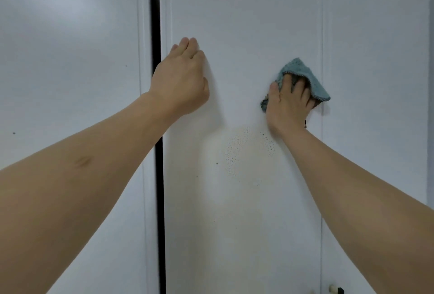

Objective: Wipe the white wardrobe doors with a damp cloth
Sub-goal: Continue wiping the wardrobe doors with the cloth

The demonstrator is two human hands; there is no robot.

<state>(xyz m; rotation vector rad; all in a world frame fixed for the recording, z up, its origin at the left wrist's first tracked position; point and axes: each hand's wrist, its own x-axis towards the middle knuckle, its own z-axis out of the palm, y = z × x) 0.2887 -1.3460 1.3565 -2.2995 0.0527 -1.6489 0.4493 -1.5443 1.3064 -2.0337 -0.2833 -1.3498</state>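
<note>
Item 1: white flat-panelled wardrobe door (234, 23), middle of the view, smooth matt surface, upright. A patch of small brownish specks (237, 150) sits on it below and between the two hands, with a few stray dark dots lower down.

Item 2: second white wardrobe door (70, 58), to the left, parted from the first by a narrow black vertical gap (157, 152) running top to bottom. A couple of tiny dark marks show on its face.

Item 3: third white panel (375, 82), to the right, set off by a faint vertical seam.

Item 4: teal-blue soft cloth with a grey speckled underside (303, 77), bunched, lying flat against the middle door near its right edge, above and to the right of the specks.

Item 5: right hand (290, 103), bare, forearm reaching up from lower right. Fingers spread and slightly bent over the cloth, pressing it to the door; thumb tip rests on the cloth's left edge.

Item 6: left hand (180, 80), bare, forearm reaching up from lower left. Holds nothing; fingers close together and curled at the knuckles, fingertips against the middle door just right of the black gap.

Item 7: small pale fitting with a dark part (335, 289), bottom edge, on the right-hand panel; too small to identify
</note>
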